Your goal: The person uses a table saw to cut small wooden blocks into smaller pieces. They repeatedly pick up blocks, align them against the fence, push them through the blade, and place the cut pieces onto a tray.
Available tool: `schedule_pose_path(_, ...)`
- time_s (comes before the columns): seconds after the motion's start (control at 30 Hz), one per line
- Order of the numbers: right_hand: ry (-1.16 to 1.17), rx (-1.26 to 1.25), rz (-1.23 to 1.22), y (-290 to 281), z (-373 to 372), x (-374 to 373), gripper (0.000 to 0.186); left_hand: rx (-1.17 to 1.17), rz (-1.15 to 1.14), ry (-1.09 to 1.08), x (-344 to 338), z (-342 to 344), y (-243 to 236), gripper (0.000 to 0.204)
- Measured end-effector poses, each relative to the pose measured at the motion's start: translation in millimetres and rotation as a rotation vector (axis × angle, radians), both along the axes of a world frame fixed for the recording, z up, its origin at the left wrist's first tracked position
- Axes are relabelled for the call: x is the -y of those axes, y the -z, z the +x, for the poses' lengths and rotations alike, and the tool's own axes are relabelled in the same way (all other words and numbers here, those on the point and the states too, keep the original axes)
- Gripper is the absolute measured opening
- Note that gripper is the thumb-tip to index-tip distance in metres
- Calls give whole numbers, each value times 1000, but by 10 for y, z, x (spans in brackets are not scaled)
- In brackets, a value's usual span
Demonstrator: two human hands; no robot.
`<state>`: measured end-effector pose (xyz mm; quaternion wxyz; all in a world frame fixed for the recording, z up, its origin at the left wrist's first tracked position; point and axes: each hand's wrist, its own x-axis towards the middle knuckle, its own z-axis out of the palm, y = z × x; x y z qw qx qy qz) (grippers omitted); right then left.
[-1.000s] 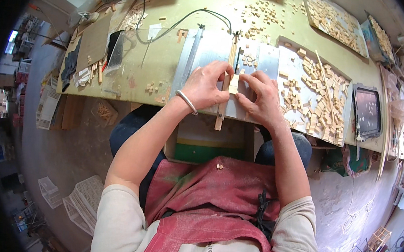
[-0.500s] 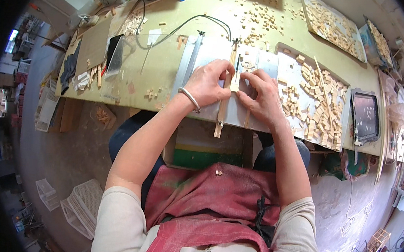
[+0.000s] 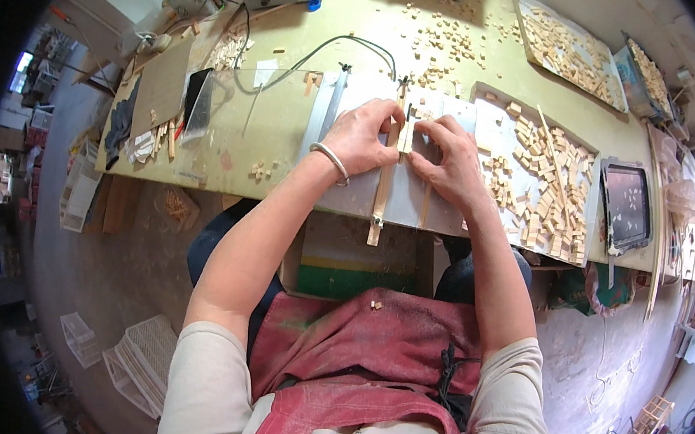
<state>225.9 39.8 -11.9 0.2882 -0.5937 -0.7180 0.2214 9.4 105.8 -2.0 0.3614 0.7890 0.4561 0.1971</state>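
Note:
Between both hands lies a pale small wooden block [image 3: 404, 146], pinched by fingertips from either side beside a long wooden strip [image 3: 382, 193]. My left hand [image 3: 363, 138], with a light bangle at its wrist, is closed with curled fingers, its thumb and forefinger at the block's left. From the right, my right hand [image 3: 451, 162] bends its thumb and forefinger against the same block. The strip runs toward me over a smooth grey plate [image 3: 350, 192] and past the bench's front edge. Fingers partly hide the block and its contact points.
A shallow tray [image 3: 597, 150] of loose wooden blocks lies at my right, another tray [image 3: 622, 100] farther back. Scattered blocks [image 3: 446, 40] cover the far bench. A black cable [image 3: 295, 62] loops behind my left hand. A metal bar [image 3: 334, 100] stands left of the strip.
Both hands keep their pinch beside the wooden strip. The block sits slightly farther from me along it, and the right thumb has shifted slightly forward. The whole view has tilted a little.

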Motion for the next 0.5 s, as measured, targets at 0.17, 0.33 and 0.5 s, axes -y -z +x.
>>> schedule_pose_path(0.17,-26,22,9,-10,12,-30,44,-58,34,12,-29,11,-5,45)
schedule_pose_path(0.33,-83,56,22,-61,-53,231,46,-102,82,70,285,-62,-48,44)
schedule_pose_path(0.5,-83,121,37,-106,-143,500,48,-140,133,113,509,-116,-19,47)
